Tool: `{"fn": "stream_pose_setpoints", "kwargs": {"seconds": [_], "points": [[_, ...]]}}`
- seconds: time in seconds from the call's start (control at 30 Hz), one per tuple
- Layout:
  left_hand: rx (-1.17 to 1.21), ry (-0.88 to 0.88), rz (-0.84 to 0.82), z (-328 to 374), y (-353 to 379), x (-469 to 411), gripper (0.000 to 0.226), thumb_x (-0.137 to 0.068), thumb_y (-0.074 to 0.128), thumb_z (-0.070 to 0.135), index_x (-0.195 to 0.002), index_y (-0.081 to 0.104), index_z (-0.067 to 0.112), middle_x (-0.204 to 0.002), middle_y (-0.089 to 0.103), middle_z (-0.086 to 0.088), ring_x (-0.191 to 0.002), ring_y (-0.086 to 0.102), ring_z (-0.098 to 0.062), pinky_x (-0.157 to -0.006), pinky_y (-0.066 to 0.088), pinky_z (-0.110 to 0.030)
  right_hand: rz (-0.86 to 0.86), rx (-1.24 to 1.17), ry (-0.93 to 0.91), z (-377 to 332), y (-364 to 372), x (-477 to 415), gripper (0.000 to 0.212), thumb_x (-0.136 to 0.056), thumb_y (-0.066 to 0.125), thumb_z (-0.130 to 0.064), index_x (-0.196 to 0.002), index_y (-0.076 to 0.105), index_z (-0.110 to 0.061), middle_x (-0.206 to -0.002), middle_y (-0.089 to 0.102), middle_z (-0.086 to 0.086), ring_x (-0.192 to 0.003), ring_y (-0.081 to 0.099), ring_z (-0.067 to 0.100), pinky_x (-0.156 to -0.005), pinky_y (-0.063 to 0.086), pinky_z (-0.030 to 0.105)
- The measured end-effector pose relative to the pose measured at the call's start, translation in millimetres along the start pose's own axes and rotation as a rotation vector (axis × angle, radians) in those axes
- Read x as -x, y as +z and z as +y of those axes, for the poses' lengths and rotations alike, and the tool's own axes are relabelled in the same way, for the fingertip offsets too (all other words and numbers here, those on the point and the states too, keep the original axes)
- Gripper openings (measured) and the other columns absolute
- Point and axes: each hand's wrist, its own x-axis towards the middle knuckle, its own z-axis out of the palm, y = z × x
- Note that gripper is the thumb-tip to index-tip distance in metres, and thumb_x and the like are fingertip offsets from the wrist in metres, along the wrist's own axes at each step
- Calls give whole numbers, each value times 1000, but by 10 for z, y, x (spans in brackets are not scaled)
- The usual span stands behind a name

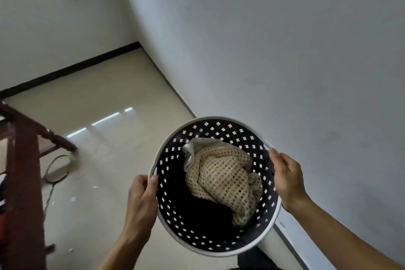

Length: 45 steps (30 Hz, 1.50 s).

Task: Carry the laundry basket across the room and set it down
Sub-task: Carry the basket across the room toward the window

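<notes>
A round laundry basket point(175, 232) with a white rim and dark perforated walls is held up above the floor, close to the wall on the right. Inside lie a cream open-knit garment point(223, 180), a bit of white cloth and something dark at the bottom. My left hand point(141, 199) grips the rim on the left side, thumb over the edge. My right hand point(287, 175) grips the rim on the right side.
A white wall point(285, 61) runs along the right, meeting another wall at a far corner with a black skirting. Glossy beige floor tiles point(105, 103) stretch ahead. Dark red wooden furniture point(22, 160) stands at the left, with a cable point(58, 169) and paper scraps on the floor beside it.
</notes>
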Motion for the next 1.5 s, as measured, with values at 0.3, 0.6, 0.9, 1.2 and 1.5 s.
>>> {"fn": "stream_pose_setpoints", "kwargs": {"seconds": [0.3, 0.6, 0.9, 1.2, 1.5], "points": [[228, -99, 338, 341, 3, -778, 26, -97, 44, 27, -98, 59, 6, -100, 67, -22, -94, 64, -36, -84, 53, -48, -328, 18, -48, -667, 1183, -1220, 53, -93, 51, -41, -74, 48, 9, -69, 51, 15, -65, 48, 24, -61, 45, 42], [319, -146, 461, 520, -403, -2103, 20, -97, 45, 20, -95, 57, 5, -99, 67, -25, -84, 64, -31, -79, 54, -46, -450, 87, -18, -1090, 2681, -1891, 46, -93, 50, -39, -79, 59, 3, -82, 64, 32, -71, 59, 32, -70, 54, 53], [278, -65, 360, 1238, -970, -3630, 18, -96, 47, 21, -92, 58, 7, -91, 68, -19, -82, 66, -30, -75, 56, -42, -348, -11, 26, -1770, 3800, -2533, 58, -84, 56, -51, -79, 57, 7, -90, 59, 40, -72, 58, 32, -73, 53, 61], [271, -81, 360, 1703, -1053, -5309, 19, -96, 47, 19, -89, 58, 5, -83, 67, -15, -73, 64, -22, -64, 50, -29, -358, -13, 42, -2222, 5154, -3702, 51, -85, 57, -49, -74, 63, 0, -88, 64, 36, -74, 63, 43, -73, 54, 62], [288, -100, 512, 2344, -1308, -7012, 17, -97, 45, 20, -91, 58, 10, -91, 69, -21, -83, 65, -32, -81, 53, -48, -486, -5, -47, -3094, 6798, -4885, 53, -90, 55, -43, -65, 52, 4, -64, 51, 20, -63, 49, 28, -60, 46, 46]]}}
